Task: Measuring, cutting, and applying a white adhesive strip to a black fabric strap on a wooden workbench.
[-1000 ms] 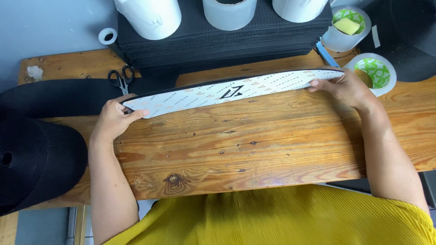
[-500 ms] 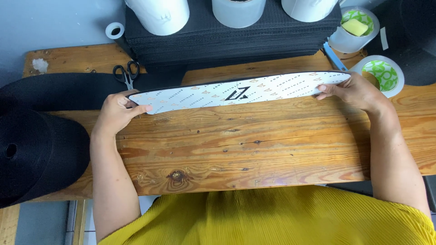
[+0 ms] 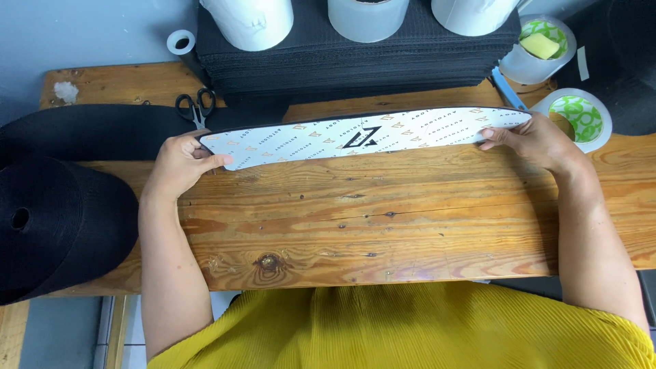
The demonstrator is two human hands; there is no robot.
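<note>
- We see a long, narrow white strip with a printed pattern and dark edging (image 3: 365, 137) lying lengthwise across the far part of the worn wooden plank table (image 3: 383, 225), its right end slightly higher than its left.
- Our left hand (image 3: 179, 164) pinches the strip's left end, thumb on top and fingers curled beneath it.
- Our right hand (image 3: 533, 142) grips the strip's right end, fingertips pressed on its lower edge.
- Black-handled scissors (image 3: 196, 106) lie just beyond the left hand, near a wide band of black fabric (image 3: 89, 130) that runs to a large black roll (image 3: 51, 225) at the table's left edge.
- Behind the strip sits a stack of black ribbed sheets (image 3: 355, 61) carrying white rolls (image 3: 249, 20).
- Near the right hand rests a tape roll with a green-patterned core (image 3: 577, 116).
</note>
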